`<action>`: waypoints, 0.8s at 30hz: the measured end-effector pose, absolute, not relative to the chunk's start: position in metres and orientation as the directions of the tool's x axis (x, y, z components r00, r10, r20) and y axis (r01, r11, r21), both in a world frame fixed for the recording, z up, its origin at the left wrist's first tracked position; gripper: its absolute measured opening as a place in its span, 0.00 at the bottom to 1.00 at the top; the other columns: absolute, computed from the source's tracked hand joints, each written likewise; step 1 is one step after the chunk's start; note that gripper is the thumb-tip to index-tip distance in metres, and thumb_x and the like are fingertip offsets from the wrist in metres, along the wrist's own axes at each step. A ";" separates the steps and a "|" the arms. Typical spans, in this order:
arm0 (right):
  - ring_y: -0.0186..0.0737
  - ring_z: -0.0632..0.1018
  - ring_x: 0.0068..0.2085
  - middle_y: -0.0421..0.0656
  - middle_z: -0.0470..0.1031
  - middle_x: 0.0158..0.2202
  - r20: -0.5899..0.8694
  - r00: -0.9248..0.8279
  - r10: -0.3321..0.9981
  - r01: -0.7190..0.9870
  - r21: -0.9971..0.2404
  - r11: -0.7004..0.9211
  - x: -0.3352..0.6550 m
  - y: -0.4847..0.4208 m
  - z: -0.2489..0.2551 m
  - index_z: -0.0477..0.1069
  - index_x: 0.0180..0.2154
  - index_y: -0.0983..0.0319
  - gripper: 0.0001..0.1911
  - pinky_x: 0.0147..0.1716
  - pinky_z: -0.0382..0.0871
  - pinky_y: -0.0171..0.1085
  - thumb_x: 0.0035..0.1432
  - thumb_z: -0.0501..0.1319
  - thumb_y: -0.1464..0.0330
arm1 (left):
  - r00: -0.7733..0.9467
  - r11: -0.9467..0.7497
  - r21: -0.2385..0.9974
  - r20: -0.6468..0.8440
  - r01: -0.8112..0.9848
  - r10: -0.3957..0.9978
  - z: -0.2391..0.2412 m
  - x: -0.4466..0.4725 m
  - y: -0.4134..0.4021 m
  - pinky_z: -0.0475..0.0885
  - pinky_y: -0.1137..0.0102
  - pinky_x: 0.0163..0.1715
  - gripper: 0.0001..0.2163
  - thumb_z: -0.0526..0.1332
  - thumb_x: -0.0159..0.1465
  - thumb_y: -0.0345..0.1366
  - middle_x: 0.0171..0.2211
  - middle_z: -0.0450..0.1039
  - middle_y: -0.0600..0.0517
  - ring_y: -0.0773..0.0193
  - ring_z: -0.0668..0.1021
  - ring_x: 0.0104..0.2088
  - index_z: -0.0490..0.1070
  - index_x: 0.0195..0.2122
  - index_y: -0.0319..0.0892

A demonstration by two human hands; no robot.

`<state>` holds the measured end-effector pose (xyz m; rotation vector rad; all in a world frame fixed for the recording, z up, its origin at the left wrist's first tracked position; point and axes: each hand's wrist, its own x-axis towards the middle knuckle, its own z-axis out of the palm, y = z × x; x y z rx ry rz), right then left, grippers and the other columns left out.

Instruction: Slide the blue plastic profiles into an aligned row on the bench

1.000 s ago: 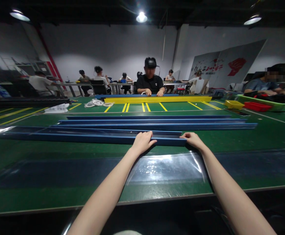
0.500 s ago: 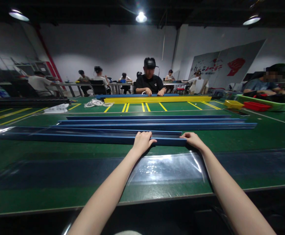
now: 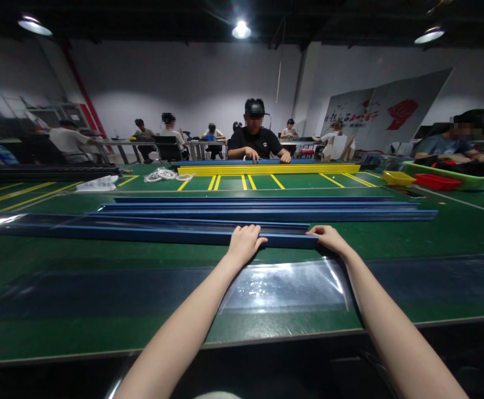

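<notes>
A long blue channel-shaped strip (image 3: 162,235) lies across the table in front of me. My left hand (image 3: 245,244) is closed over it near its right end, fingers over the top edge and thumb on the near side. At that right end, my right hand (image 3: 328,238) pinches the strip's tip between thumb and fingers. Part of the channel is hidden under my fingers. Just beyond lie several more blue strips (image 3: 333,214), parallel to one another. Nearer to me, a clear plastic sheet (image 3: 283,282) rests flat under my forearms, shining with reflected light.
Across the green table (image 3: 453,238), a co-worker (image 3: 254,141) handles a blue strip behind a yellow strip (image 3: 266,169). White coiled tubing (image 3: 161,175) lies at the back left. A yellow tray (image 3: 397,178), a red tray (image 3: 437,181) and a green bin (image 3: 474,180) stand at the right.
My hands and the blue strip I hold have hardly moved. Across the table, the co-worker's blue strip has slid to the right, and one of that person's hands has shifted the same way.
</notes>
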<state>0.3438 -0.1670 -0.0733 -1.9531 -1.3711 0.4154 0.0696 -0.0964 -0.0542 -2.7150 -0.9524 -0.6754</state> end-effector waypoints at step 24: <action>0.36 0.73 0.26 0.45 0.74 0.22 0.095 0.412 0.906 0.595 -0.781 -0.189 0.342 -0.165 -0.073 0.73 0.22 0.66 0.07 0.26 0.64 0.32 0.39 0.60 0.68 | 0.704 -0.778 -0.087 0.496 0.623 0.508 -0.060 0.071 -0.094 0.55 0.68 0.32 0.13 0.49 0.62 0.45 0.31 0.71 0.52 0.62 0.71 0.34 0.64 0.32 0.41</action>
